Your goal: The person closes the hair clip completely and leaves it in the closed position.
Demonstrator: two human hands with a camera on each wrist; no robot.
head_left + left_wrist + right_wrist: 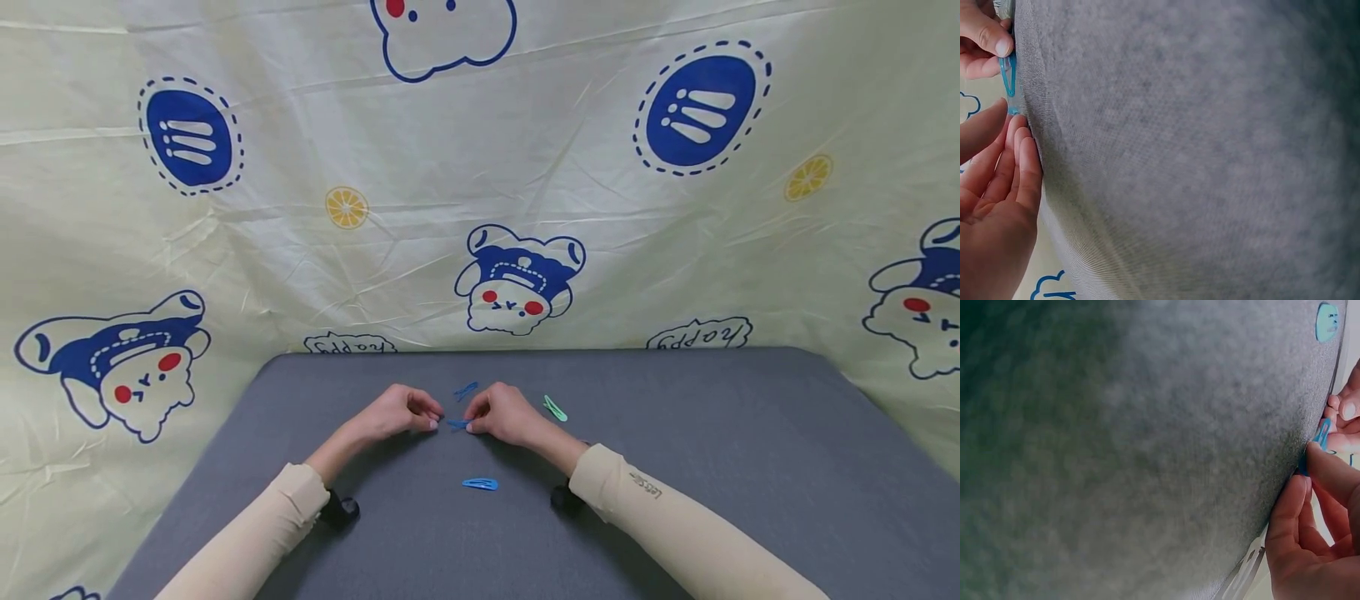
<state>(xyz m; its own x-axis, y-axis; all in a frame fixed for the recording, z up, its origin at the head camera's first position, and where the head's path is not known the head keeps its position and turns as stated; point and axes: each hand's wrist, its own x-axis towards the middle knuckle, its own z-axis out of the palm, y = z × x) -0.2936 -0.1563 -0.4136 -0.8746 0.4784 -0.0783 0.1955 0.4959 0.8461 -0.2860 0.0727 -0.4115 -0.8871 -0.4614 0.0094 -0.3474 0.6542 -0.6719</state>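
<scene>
My right hand pinches a blue snap hair clip between thumb and fingertips, low over the grey table. Its narrow looped end shows past the thumb in the right wrist view, where the clip points toward the other hand. Facing it, my left hand has thumb and fingers parted, with a small gap to the clip in the head view. In the left wrist view the left hand has its fingertips right by the end of the clip.
Another blue hair clip lies behind the hands, and a green one to the right. Nearer the front is a blue snap clip. A printed cloth hangs behind the grey table.
</scene>
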